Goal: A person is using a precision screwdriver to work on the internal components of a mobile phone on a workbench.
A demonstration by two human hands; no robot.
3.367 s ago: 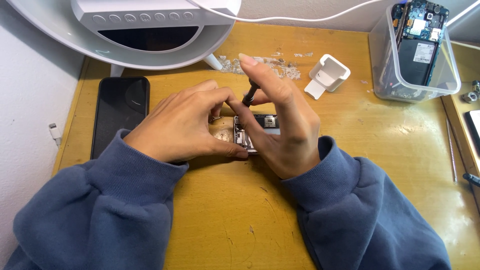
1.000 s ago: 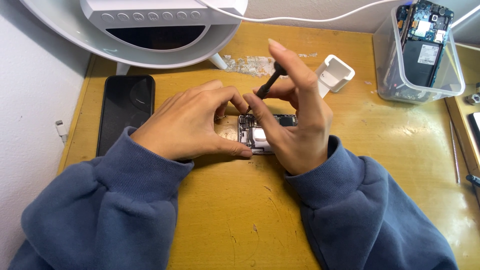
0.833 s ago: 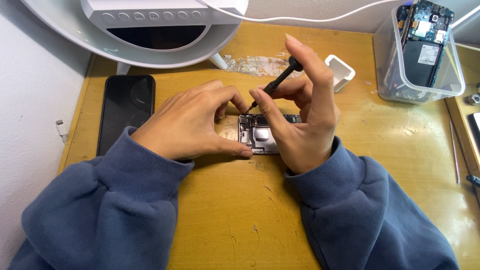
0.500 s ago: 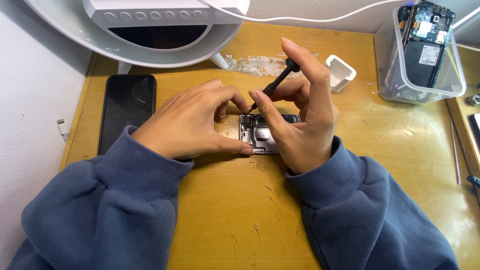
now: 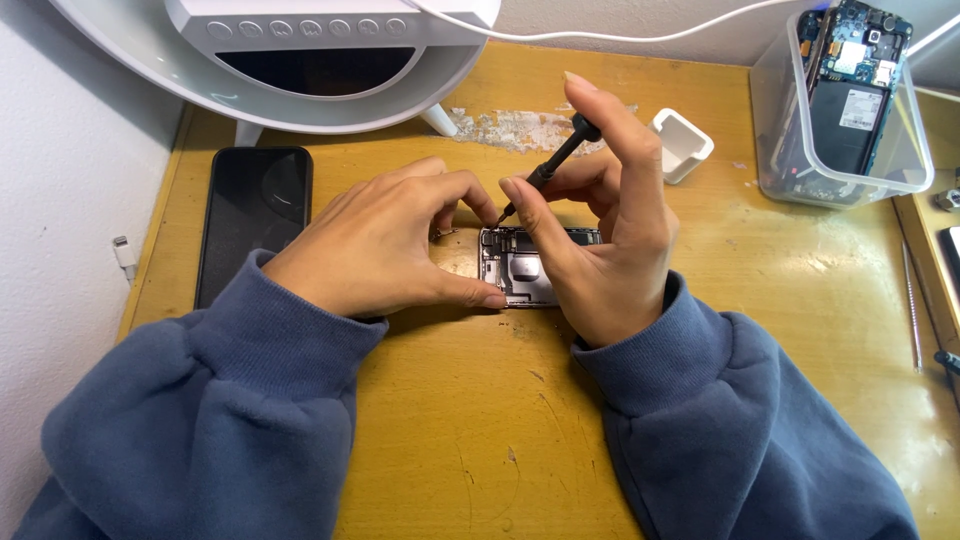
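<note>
An opened phone (image 5: 520, 268) with bare metal insides lies flat on the wooden desk (image 5: 470, 440), mostly covered by my hands. My left hand (image 5: 385, 240) grips its left end, thumb along the near edge and fingers curled over the far edge. My right hand (image 5: 600, 235) holds a small black screwdriver (image 5: 552, 165) tilted, its tip down at the phone's upper left corner beside my left fingertips. The right palm rests over the phone's right part.
A black phone (image 5: 250, 215) lies screen up at the left. A white lamp base (image 5: 300, 60) stands at the back. A small white cube charger (image 5: 680, 145) sits behind my right hand. A clear plastic tub (image 5: 845, 110) with phone parts is back right. Thin tools (image 5: 912, 300) lie at the right edge.
My right hand shifted from pressing on the phone to raising the screwdriver more upright, tip set at the phone's upper left corner. The left hand has kept its hold.
</note>
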